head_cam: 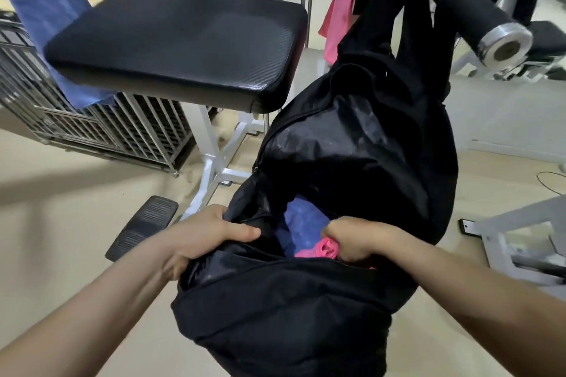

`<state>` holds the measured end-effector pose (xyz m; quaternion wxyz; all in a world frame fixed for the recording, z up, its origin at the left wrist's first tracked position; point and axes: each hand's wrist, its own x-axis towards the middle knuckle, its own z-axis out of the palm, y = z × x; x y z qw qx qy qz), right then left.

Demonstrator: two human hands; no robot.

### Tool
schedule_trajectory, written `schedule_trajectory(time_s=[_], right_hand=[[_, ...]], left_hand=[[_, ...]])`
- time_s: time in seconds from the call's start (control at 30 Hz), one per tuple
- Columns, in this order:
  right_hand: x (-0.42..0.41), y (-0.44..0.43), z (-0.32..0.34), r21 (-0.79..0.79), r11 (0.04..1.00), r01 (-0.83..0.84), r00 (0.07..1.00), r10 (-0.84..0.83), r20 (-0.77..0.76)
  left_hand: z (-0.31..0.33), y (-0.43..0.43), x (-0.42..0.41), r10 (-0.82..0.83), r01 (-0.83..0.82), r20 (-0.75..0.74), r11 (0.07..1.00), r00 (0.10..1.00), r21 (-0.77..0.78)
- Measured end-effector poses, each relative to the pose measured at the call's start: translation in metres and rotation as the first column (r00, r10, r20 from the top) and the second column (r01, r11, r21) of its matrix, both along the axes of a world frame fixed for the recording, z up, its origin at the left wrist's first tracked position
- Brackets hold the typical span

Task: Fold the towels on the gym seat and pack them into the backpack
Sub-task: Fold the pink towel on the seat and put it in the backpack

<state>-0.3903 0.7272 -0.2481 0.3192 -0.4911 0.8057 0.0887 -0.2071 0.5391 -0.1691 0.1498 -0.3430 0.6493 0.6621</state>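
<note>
1. You stand in a gym room with a pale beige floor. A black padded gym seat (pixel 177 46) on a white frame sits ahead and to your left, with a grey wire cage (pixel 101 128) on the floor beside it.
2. A blue cloth (pixel 39 9) hangs at the upper left, overlapping the seat's left edge. A pink cloth (pixel 340 9) hangs behind the seat's right end.
3. The black backpack (pixel 352 162) is right in front of you, to the right of the seat. Its straps run up to a padded bar (pixel 471 6) at the upper right, and its main opening gapes towards you.
4. Your left arm reaches in from the lower left. Your left hand (pixel 208 232) grips the left rim of the opening, with the thumb lying on top and pointing right. The fingers are curled under the black fabric, out of sight.
5. Your right arm comes in from the lower right, with the wrist bent down into the bag. Your right hand (pixel 355 239) sits inside the opening, its fingers curled tightly around a bunched pink towel (pixel 327 248).
6. A blue towel (pixel 301 217) lies deeper inside the backpack, just left of your right hand and touching the pink one.
7. A black ribbed footplate (pixel 144 226) lies on the floor just left of your left wrist.
</note>
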Motion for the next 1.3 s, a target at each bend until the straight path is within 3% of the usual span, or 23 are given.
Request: schedule_trajectory(time_s=[0.03,0.1,0.13,0.2,0.23,0.27,0.3,0.37,0.4,0.47,0.53,0.6,0.67,0.73,0.77,0.87,0.97,1.03,1.13,1.2,1.27,1.3], right_hand=[[-0.005,-0.001,0.000,-0.046,0.995,0.091,0.995,-0.089,0.043],[-0.010,-0.007,0.002,-0.340,0.908,0.246,0.969,-0.234,0.077],[-0.009,-0.010,0.003,-0.532,0.817,0.222,0.968,-0.250,0.020],[-0.007,-0.019,0.003,-0.742,0.659,-0.123,0.928,-0.189,-0.322],[-0.005,-0.022,-0.002,-0.726,0.629,-0.277,0.883,-0.131,-0.451],[-0.002,-0.022,-0.012,-0.653,0.678,-0.339,0.873,-0.033,-0.487],[0.001,-0.022,-0.026,-0.553,0.755,-0.352,0.883,0.072,-0.464],[0.006,-0.018,-0.055,-0.205,0.933,-0.295,0.920,0.220,-0.324],[0.008,-0.016,-0.067,-0.083,0.962,-0.261,0.941,0.235,-0.242],[0.009,-0.019,-0.081,0.009,0.992,-0.126,0.988,0.126,-0.084],[0.005,-0.033,-0.077,-0.081,0.982,0.172,0.981,-0.164,0.101],[-0.001,-0.052,-0.069,-0.194,0.926,0.323,0.940,-0.291,0.178],[-0.002,-0.071,-0.064,-0.267,0.953,0.140,0.988,-0.151,-0.020],[0.002,-0.087,-0.060,-0.149,0.974,-0.173,0.937,0.116,-0.328],[0.002,-0.094,-0.058,-0.027,0.966,-0.259,0.897,0.230,-0.377],[0.002,-0.110,-0.058,0.298,0.917,-0.265,0.892,0.351,-0.285],[-0.002,-0.109,-0.069,0.442,0.876,-0.193,0.922,0.316,-0.224],[-0.007,-0.097,-0.073,0.454,0.870,-0.195,0.937,0.301,-0.176],[-0.019,-0.076,-0.054,0.293,0.934,-0.204,0.940,0.271,-0.207],[-0.020,-0.068,-0.034,0.028,0.975,-0.221,0.931,0.220,-0.291],[-0.017,-0.063,-0.032,-0.262,0.941,-0.212,0.913,0.096,-0.396],[-0.013,-0.063,-0.035,-0.331,0.920,-0.208,0.899,0.047,-0.435]], left_hand=[[-0.001,-0.002,0.000,-0.006,0.006,0.011,1.000,1.000,0.000],[-0.003,-0.005,-0.002,-0.012,0.012,0.027,1.000,1.000,-0.004],[-0.004,-0.006,-0.002,-0.014,0.014,0.033,1.000,0.999,-0.006],[-0.005,-0.007,-0.004,-0.016,0.016,0.045,1.000,0.999,-0.009],[-0.005,-0.007,-0.005,-0.012,0.013,0.052,1.000,0.999,-0.010],[-0.005,-0.008,-0.007,-0.011,0.012,0.058,1.000,0.998,-0.009],[-0.005,-0.008,-0.008,-0.010,0.010,0.062,1.000,0.998,-0.006],[-0.005,-0.006,-0.009,-0.008,0.008,0.070,1.000,0.998,-0.007],[-0.006,-0.006,-0.008,-0.007,0.008,0.072,1.000,0.997,-0.013],[-0.009,-0.007,-0.006,-0.010,0.012,0.078,1.000,0.997,-0.025],[-0.010,-0.009,-0.004,-0.015,0.018,0.092,0.999,0.996,-0.030],[-0.010,-0.012,-0.005,-0.027,0.031,0.105,0.999,0.994,-0.035],[-0.007,-0.012,-0.005,-0.053,0.055,0.107,0.998,0.993,-0.018],[-0.005,-0.010,-0.004,-0.075,0.078,0.109,0.997,0.991,-0.016],[-0.004,-0.010,-0.003,-0.078,0.082,0.120,0.996,0.990,-0.032],[-0.002,-0.011,-0.003,-0.103,0.105,0.129,0.994,0.986,-0.009],[-0.004,-0.010,-0.004,-0.095,0.096,0.120,0.995,0.988,0.001],[-0.008,-0.009,-0.005,-0.078,0.079,0.117,0.997,0.990,-0.003],[-0.014,-0.007,-0.010,-0.113,0.114,0.108,0.994,0.988,0.005],[-0.017,-0.005,-0.013,-0.127,0.127,0.105,0.992,0.986,0.005],[-0.020,-0.004,-0.016,-0.122,0.123,0.088,0.992,0.989,0.000],[-0.022,-0.004,-0.017,-0.115,0.116,0.083,0.993,0.990,-0.007]])
